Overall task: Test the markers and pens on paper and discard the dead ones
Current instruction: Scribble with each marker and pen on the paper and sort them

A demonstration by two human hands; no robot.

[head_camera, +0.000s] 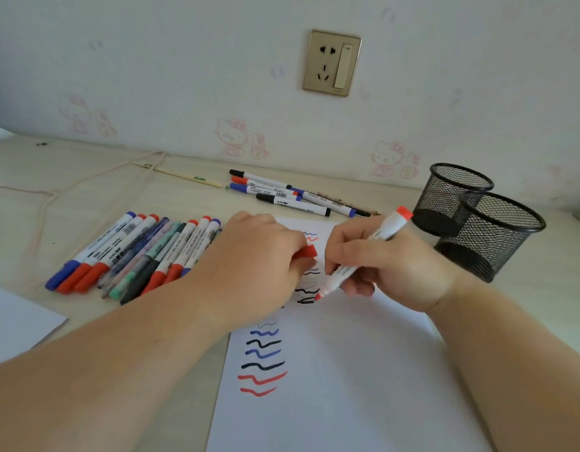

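Observation:
My right hand [389, 269] grips an uncapped red marker [367, 252], white-bodied, tilted with its tip down on the white paper [331, 370] beside a black squiggle. Its red cap [306, 252] is pinched in my left hand [256, 265], which rests on the sheet's upper left part. The paper carries a column of wavy test lines in red, black and blue [262, 360]. A row of several capped markers and pens [135, 256] lies to the left of the sheet. Several more markers [282, 194] lie behind it, near the wall.
Two black mesh pen cups [477, 220] stand at the right, close to my right hand. Another white sheet [17, 321] lies at the left edge. A thin wooden stick [184, 176] and a pale cord [86, 181] lie at the back left.

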